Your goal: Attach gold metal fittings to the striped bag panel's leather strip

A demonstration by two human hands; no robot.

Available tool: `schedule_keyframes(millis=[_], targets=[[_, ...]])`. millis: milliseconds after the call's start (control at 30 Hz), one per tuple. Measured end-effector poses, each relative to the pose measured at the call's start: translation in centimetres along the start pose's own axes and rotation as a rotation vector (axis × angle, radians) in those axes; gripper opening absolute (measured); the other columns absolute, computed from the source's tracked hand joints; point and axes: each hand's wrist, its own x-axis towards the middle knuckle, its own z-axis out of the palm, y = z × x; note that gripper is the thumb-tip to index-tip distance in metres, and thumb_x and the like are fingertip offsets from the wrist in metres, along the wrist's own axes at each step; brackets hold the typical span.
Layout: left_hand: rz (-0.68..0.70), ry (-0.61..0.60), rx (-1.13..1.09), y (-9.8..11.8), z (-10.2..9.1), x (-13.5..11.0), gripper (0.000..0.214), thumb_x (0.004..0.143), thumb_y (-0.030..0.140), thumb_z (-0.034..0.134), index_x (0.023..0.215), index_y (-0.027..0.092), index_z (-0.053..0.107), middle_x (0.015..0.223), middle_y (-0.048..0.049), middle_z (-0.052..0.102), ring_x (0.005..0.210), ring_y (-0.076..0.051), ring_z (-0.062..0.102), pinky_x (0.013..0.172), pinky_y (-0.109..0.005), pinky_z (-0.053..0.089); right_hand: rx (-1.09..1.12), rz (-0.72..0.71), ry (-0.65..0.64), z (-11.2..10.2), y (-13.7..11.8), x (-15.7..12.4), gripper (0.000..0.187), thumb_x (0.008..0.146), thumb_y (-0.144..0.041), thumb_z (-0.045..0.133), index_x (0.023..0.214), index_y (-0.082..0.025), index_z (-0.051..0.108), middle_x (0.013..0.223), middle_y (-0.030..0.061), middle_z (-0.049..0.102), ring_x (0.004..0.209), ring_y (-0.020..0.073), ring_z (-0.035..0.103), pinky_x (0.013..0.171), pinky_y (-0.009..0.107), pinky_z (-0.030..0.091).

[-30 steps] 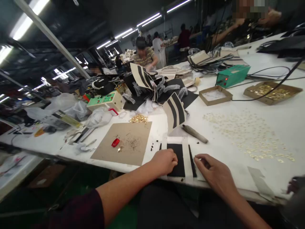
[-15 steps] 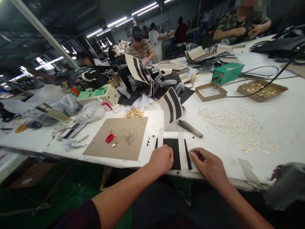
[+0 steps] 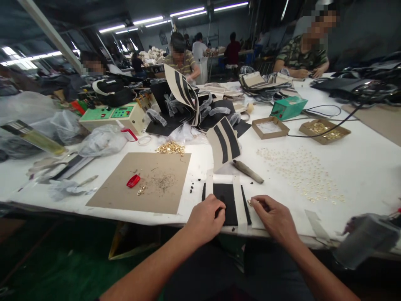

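A black-and-cream striped fabric panel lies flat at the near edge of the white table. My left hand rests on the panel's left side with fingers curled down onto the black stripe. My right hand sits at the panel's right edge, thumb and forefinger pinched on a small gold ring. A second striped panel stands curled just behind. A dark cylindrical punch tool lies beside it.
Several gold rings are scattered to the right. A cardboard sheet with a red clip lies left. Two cardboard trays, a green box, cables, plastic bags and striped panels crowd the back. Other people work across the table.
The camera view has tilted and shifted, so the table sits higher and more centred. My hands stay on the striped panel; the right fingers have closed into a pinch on a gold ring.
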Motion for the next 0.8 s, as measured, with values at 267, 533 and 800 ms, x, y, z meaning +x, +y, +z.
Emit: schedule_keyframes(millis=[267,533,800], targets=[[0.013,-0.029,0.077,-0.7,0.8,-0.1,0.021,0.098,0.030,0.050,0.100,0.026,0.071,0.100,-0.0016,0.065,0.088,-0.020,0.066,0.075,-0.032,0.047,-0.036,0.085,0.044,0.3,-0.3,-0.1,0.040,0.089,-0.061,0.059,0.095,-0.025,0.076,0.090,0.0014,0.076,0.084,0.0227,0.069,0.077,0.032,0.049],[0.061,-0.108,0.128,-0.4,0.0,0.4,0.024,0.098,0.024,0.044,0.088,0.023,0.067,0.095,-0.0030,0.063,0.084,-0.020,0.065,0.069,-0.032,0.045,-0.114,0.032,-0.053,-0.8,-0.5,0.1,0.038,0.088,-0.057,0.061,0.099,-0.024,0.076,0.084,0.0020,0.073,0.074,0.0211,0.065,0.070,0.032,0.049],[-0.051,0.104,-0.270,-2.4,0.7,-0.4,0.013,0.091,0.022,0.057,0.104,0.023,0.061,0.084,0.0018,0.062,0.073,-0.015,0.060,0.068,-0.028,0.043,-0.316,-0.119,-0.234,-0.5,0.5,1.7,0.023,0.094,-0.045,0.060,0.104,-0.029,0.072,0.092,0.0003,0.071,0.083,0.0212,0.066,0.080,0.035,0.048]])
